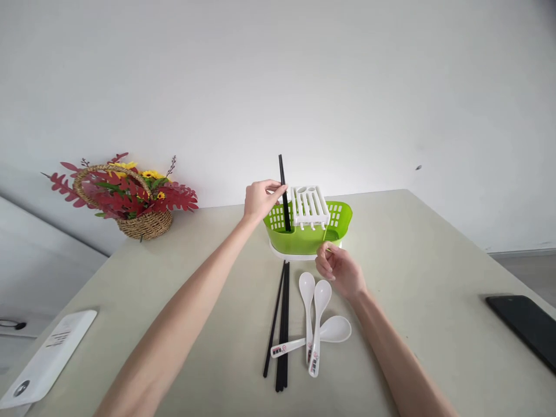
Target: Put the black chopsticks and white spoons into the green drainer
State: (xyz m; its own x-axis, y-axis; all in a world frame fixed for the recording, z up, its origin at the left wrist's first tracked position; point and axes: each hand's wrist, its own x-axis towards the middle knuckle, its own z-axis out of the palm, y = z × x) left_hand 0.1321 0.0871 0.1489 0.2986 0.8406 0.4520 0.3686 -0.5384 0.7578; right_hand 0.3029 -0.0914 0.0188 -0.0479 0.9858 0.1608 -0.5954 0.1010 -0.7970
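Observation:
A pair of black chopsticks stands nearly upright with its lower ends in the left compartment of a green cutlery holder. Pinched around its upper part is my left hand, thumb and fingers closed. A white slatted rack with small hooks sits over the holder's middle. My right hand is closed, fingers curled by the holder's lower front right; whether they grip its edge is hidden. Below lie several loose black chopsticks and three white spoons, one crossing over the chopsticks.
A wicker basket of red and yellow flowers stands at the back left near the wall. A white flat object lies at the left edge, and a black phone at the right edge of the table.

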